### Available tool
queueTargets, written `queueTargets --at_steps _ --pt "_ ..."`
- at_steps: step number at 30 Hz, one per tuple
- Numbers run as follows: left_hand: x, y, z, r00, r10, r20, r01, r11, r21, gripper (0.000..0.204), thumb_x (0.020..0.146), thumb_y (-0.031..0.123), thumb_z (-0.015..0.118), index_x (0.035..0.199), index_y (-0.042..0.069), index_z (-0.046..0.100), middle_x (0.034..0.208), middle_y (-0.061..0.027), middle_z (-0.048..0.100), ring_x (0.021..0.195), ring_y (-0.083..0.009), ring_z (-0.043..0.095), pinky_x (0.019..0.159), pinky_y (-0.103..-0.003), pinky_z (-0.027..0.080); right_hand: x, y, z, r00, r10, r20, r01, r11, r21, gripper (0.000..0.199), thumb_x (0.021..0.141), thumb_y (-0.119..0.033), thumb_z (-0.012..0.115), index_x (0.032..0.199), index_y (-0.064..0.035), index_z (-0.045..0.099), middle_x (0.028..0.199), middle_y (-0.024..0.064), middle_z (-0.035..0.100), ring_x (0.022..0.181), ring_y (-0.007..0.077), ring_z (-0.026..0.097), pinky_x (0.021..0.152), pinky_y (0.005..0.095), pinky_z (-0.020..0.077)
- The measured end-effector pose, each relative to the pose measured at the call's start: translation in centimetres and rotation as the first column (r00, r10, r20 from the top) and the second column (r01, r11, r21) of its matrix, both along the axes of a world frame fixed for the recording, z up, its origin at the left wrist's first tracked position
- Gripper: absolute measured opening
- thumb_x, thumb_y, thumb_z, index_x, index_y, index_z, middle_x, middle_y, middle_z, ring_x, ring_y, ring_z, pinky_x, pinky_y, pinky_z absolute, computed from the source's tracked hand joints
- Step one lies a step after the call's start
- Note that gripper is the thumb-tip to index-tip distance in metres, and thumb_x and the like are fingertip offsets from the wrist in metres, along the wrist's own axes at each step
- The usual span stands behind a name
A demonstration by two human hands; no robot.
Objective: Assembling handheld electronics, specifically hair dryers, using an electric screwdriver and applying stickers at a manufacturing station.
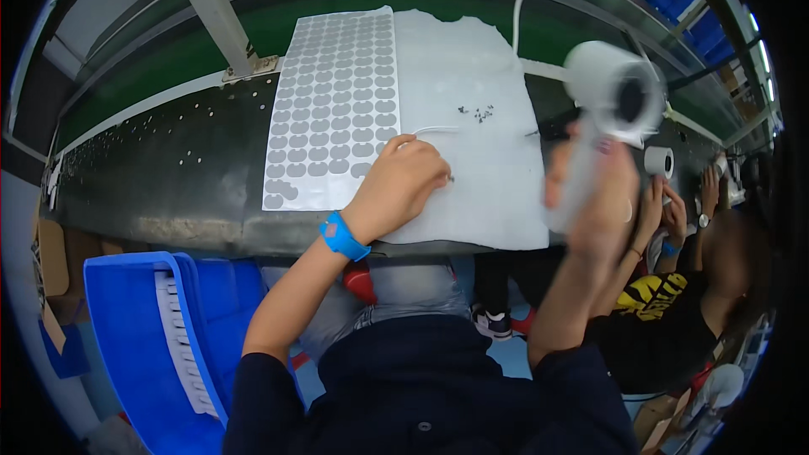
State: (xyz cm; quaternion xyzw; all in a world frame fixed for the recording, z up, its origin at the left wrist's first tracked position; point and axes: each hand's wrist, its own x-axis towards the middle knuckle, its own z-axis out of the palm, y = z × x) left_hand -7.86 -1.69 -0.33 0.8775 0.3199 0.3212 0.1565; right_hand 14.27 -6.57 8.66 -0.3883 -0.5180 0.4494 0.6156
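Note:
My right hand (pixel 597 181) is raised over the right side of the bench, wrapped round the handle of a white hair-dryer-shaped device (pixel 594 76). Motion blurs both; the device's round head has a dark opening facing right. My left hand (pixel 409 173) rests on a white foam sheet (pixel 497 194), fingers curled together. Something tiny shows at its fingertips, too small to name. Beyond that hand lies a thin white strip or cable (pixel 436 128). Several small dark pieces (pixel 480 113), perhaps screws, are scattered farther up the foam.
Left of the foam lies a sheet of grey stickers (pixel 337 93) on the dark bench (pixel 185 177). Blue bins (pixel 126 320) stand below at left. A metal post (pixel 206 8) rises behind. At right, a co-worker's hands (pixel 657 211) are near another white round-headed piece (pixel 659 162).

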Motion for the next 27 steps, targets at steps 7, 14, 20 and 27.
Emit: queueTargets --at_steps 7,14,20,27 --pt "0.4 -0.8 2.3 0.742 0.198 0.640 0.180 0.861 -0.476 0.012 0.081 0.004 0.064 0.092 -0.001 0.062 0.087 -0.0086 0.065 0.082 -0.0134 0.061 0.076 -0.028 0.048 -4.2 1.4 -5.4 0.969 0.244 -0.027 -0.244 0.945 -0.217 0.039 0.083 -0.005 0.059 0.116 0.0059 0.042 0.078 0.0088 0.053 0.054 0.0132 0.053 0.051 0.0233 0.0412" --pt "-0.4 -1.0 2.1 0.804 0.155 0.574 0.120 0.903 -0.412 0.009 0.079 0.003 0.066 0.087 -0.002 0.063 0.083 -0.0094 0.066 0.077 -0.0154 0.062 0.072 -0.027 0.049 -5.1 1.8 -5.9 0.932 0.349 -0.099 -0.363 0.900 -0.241 0.042 0.082 -0.004 0.059 0.119 0.0061 0.041 0.086 0.0108 0.056 0.054 0.0125 0.053 0.051 0.0237 0.0419" --pt "-0.3 -1.2 2.2 0.821 0.136 0.555 0.082 0.933 -0.351 0.007 0.077 0.001 0.066 0.082 -0.002 0.063 0.081 -0.0099 0.065 0.073 -0.0176 0.062 0.067 -0.028 0.049 -4.8 1.6 -5.9 0.922 0.385 -0.045 -0.383 0.887 -0.259 0.040 0.083 -0.003 0.058 0.119 0.0055 0.041 0.086 0.0090 0.057 0.056 0.0112 0.054 0.051 0.0234 0.0426" --pt "0.0 -1.8 2.2 0.841 0.143 0.521 0.013 0.959 -0.284 0.006 0.076 -0.001 0.065 0.081 -0.003 0.061 0.077 -0.0102 0.064 0.069 -0.0181 0.061 0.063 -0.027 0.048 -5.6 1.0 -5.5 0.912 0.371 0.177 -0.323 0.913 -0.250 0.038 0.087 -0.008 0.057 0.120 0.0032 0.042 0.085 0.0060 0.057 0.059 0.0107 0.056 0.055 0.0227 0.0442"
